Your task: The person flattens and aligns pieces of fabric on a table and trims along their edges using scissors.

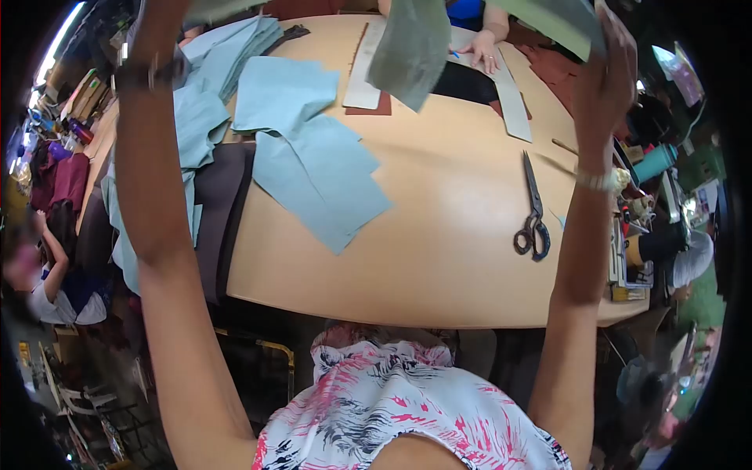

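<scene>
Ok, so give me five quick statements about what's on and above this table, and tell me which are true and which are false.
1. The scissors lie on the table. True.
2. The right hand grips those scissors. False: the right hand is raised, at the edge of a grey-green sheet.
3. All the light blue cloth is to the right of the scissors. False: the light blue cloth is to their left.
4. A co-worker's hand is at the far side of the table. True.
5. The scissors' handles point toward the far side. False: they point toward the near edge.
</scene>
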A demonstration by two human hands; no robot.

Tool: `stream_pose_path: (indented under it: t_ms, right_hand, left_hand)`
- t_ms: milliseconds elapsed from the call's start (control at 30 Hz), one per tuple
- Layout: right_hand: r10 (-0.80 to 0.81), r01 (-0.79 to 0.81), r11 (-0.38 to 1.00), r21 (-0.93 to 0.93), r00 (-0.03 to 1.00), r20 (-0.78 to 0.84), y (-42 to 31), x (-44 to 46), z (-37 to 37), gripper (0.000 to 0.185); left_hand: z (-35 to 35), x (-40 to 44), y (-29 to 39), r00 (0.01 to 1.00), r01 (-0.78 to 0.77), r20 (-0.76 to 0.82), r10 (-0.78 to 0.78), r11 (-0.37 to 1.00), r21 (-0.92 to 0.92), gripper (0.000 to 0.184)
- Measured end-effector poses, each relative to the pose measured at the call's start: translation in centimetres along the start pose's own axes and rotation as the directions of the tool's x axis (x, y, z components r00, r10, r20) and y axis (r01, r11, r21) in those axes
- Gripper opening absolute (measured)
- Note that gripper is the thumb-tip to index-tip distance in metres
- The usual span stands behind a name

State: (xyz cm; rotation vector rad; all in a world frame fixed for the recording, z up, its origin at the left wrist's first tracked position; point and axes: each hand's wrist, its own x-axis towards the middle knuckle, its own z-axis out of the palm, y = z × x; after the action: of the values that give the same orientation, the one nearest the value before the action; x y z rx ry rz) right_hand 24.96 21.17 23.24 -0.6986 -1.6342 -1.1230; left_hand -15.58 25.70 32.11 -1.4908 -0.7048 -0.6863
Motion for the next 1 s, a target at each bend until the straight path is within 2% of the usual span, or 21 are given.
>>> stream_pose_path:
  t_ms: [33,67,100,133,167,200,233,267,367,400,433,500,567,600,667,733,800,900,933,967,1000]
  right_hand:
    - [0.057,-0.062,0.997,0.055,0.995,0.083,-1.6,-1.7,-2.4,0.036]
    - [0.024,-0.032,0.999,0.032,0.978,0.205,-3.8,-3.4,-4.4,0.04]
    - [0.093,-0.117,0.993,0.033,0.907,0.41,-5.7,-6.3,-5.9,0.042]
    - [0.137,-0.17,0.985,0.004,0.807,0.575,-8.0,-8.3,-7.3,0.041]
    - [0.178,-0.221,0.975,-0.034,0.674,0.717,-10.4,-10.2,-8.4,0.041]
    - [0.177,-0.252,0.967,-0.036,0.563,0.807,-12.2,-12.5,-9.1,0.041]
    - [0.174,-0.283,0.958,-0.046,0.445,0.878,-13.8,-14.4,-9.6,0.04]
    - [0.137,-0.33,0.944,-0.009,0.367,0.92,-15.5,-15.8,-10.4,0.041]
    - [0.057,-0.627,0.779,0.009,0.085,0.995,-15.5,-15.5,-11.4,0.053]
    - [0.01,-0.734,0.679,-0.015,-0.011,1.0,-15.2,-15.0,-11.7,0.058]
    - [0.15,-0.752,0.657,-0.052,0.063,0.987,-14.3,-14.8,-11.1,0.06]
    - [0.418,-0.796,0.596,-0.108,0.193,0.888,-11.7,-14.5,-8.3,0.064]
    - [0.61,-0.563,0.666,-0.489,0.035,0.791,-10.2,-13.7,-6.1,0.058]
    - [0.622,-0.527,0.673,-0.519,0.023,0.783,-10.1,-14.6,-6.3,0.055]
    - [0.638,-0.448,0.695,-0.562,0.025,0.77,-10.0,-17.4,-6.8,0.05]
    - [0.653,-0.493,0.695,-0.523,0.13,0.746,-12.4,-18.5,-8.7,0.037]
    - [0.691,-0.682,0.584,-0.44,0.134,0.71,-14.6,-19.7,-10.3,0.027]
    - [0.659,-0.734,0.576,-0.359,0.158,0.735,-15.8,-20.2,-12.1,0.02]
    - [0.702,-0.878,0.37,-0.304,0.049,0.71,-15.4,-20.4,-12.5,0.019]
    - [0.716,-0.963,0.14,-0.229,-0.062,0.695,-14.7,-20.8,-12.7,0.018]
    - [0.7,-0.984,-0.103,-0.142,-0.174,0.693,-14.4,-20.8,-12.9,0.018]
  left_hand:
    - [-1.8,-2.1,3.0,0.971,0.164,0.21,-0.116,0.96,-0.227,0.032]
    - [-1.9,-4.3,5.4,0.909,0.376,0.358,-0.212,0.787,-0.49,0.026]
    - [-1.4,-6.8,8.1,0.82,0.563,0.52,-0.24,0.503,-0.656,0.025]
    - [-0.2,-10.2,10.5,0.861,0.505,0.47,-0.193,0.434,-0.746,0.024]
    - [-1.3,-11.3,12.5,0.729,0.619,0.677,-0.097,0.514,-0.594,0.024]
    - [-1.5,-13.4,14.7,0.695,0.632,0.712,-0.097,0.555,-0.541,0.025]
    - [-2.3,-14.5,16.2,0.608,0.707,0.791,-0.062,0.497,-0.504,0.033]
    - [-1.6,-17.0,17.5,0.765,0.54,0.643,-0.036,0.58,-0.61,0.037]
    - [-4.8,-17.4,19.5,0.708,0.645,0.688,-0.16,0.545,-0.536,0.041]
    - [-5.8,-18.3,19.9,0.668,0.676,0.697,-0.261,0.604,-0.422,0.044]
    - [-6.8,-19.6,20.1,0.625,0.703,0.691,-0.363,0.647,-0.295,0.047]
    - [-9.2,-21.7,20.1,0.326,0.9,0.756,-0.568,0.431,-0.065,0.055]
    - [-9.9,-26.9,20.7,0.107,0.94,0.821,-0.56,0.327,0.1,0.058]
    - [-10.4,-27.6,20.4,-0.003,0.943,0.833,-0.554,0.276,0.187,0.06]
    - [-11.4,-27.1,20.9,0.067,0.904,0.877,-0.475,0.401,0.148,0.06]
    - [-12.3,-25.2,22.4,0.129,0.852,0.901,-0.414,0.512,0.114,0.055]
    - [-12.5,-23.5,23.4,0.213,0.777,0.913,-0.348,0.627,0.058,0.044]
    - [-10.5,-23.0,24.7,0.068,0.969,0.977,-0.201,0.247,-0.017,0.031]
    - [-10.1,-22.4,25.1,0.133,0.989,0.966,-0.223,0.095,-0.115,0.02]
    - [-9.8,-21.1,25.2,0.106,0.928,0.973,-0.203,-0.33,-0.17,0.024]
    - [-9.7,-19.9,25.2,0.085,0.698,0.982,-0.169,-0.693,-0.18,0.03]
